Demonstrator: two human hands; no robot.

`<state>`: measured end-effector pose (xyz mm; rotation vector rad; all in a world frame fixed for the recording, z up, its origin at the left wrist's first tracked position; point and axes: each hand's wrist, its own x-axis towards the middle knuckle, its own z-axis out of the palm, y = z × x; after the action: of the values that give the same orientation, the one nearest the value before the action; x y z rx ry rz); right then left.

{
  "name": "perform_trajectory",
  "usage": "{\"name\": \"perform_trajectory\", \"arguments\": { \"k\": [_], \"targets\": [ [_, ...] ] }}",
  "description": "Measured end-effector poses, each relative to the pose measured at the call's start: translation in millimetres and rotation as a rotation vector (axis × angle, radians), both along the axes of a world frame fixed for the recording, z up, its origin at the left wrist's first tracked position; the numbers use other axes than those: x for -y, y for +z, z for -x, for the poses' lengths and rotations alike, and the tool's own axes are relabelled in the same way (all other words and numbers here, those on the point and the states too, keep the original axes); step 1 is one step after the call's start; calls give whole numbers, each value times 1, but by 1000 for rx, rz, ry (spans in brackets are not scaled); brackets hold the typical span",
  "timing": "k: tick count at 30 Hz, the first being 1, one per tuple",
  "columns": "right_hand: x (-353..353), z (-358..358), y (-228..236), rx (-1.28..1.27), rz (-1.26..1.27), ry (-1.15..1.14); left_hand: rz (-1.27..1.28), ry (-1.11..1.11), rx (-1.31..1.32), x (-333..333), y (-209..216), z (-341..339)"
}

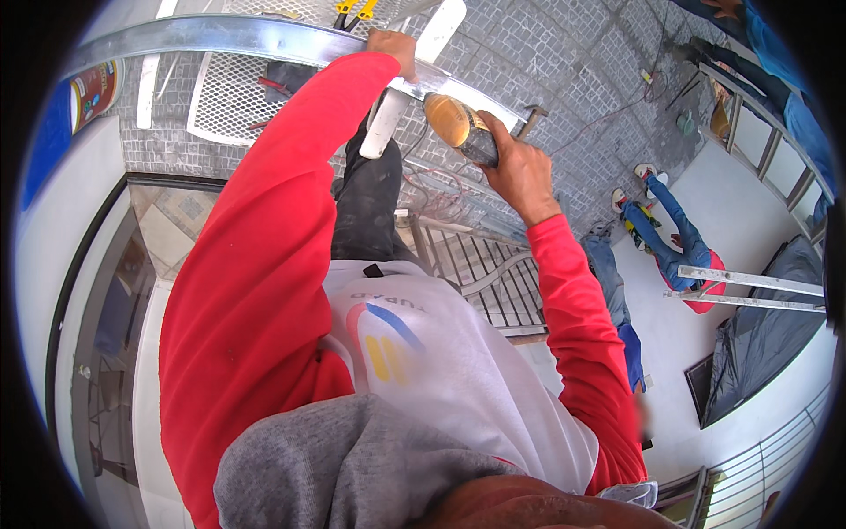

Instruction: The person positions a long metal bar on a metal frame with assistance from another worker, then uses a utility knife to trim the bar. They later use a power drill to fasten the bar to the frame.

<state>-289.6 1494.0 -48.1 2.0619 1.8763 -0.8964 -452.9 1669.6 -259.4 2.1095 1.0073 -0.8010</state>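
A long shiny metal channel [220, 37] runs across the top, from the far left down toward the right. My left hand [395, 53] is closed around it near the middle. My right hand [522, 175] grips the dark end of a rounded yellow-and-dark tool [456, 125], whose exact kind I cannot make out. The tool's yellow end lies over the channel, right of my left hand; whether they touch is unclear. A hammer [532, 120] shows just beyond the tool. Yellow-handled snips [354, 13] lie past my left hand.
Beneath the channel stands a white mesh-topped bench [220, 97], with red-handled pliers [275, 85] on it. A paint bucket [94, 93] is far left. A metal grating [485, 278] lies below my right arm. At right are another person [665, 229] and a ladder [758, 293].
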Motion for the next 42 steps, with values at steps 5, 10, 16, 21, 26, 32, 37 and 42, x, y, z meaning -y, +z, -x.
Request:
{"name": "perform_trajectory", "arguments": {
  "k": [5,10,16,21,26,32,37,42],
  "targets": [
    [0,7,-10,-49,32,-71,25,-23,12,3,0,1],
    [3,6,1,-43,67,-105,5,-8,30,-2,-2,2],
    [15,-1,29,-126,-15,-288,8,-13,13,-1,-3,2],
    [16,-4,21,-103,-89,-352,9,-2,11,-1,-3,0],
    [14,-4,9,-146,-96,-398,-3,-1,20,-1,0,1],
    [13,-2,5,-136,-84,-412,26,-18,13,-3,6,2],
    [9,-1,3,-124,-97,-373,24,-11,6,-4,7,1],
    [3,0,1,-95,-84,-335,1,5,18,-2,5,1]
  ]
}}
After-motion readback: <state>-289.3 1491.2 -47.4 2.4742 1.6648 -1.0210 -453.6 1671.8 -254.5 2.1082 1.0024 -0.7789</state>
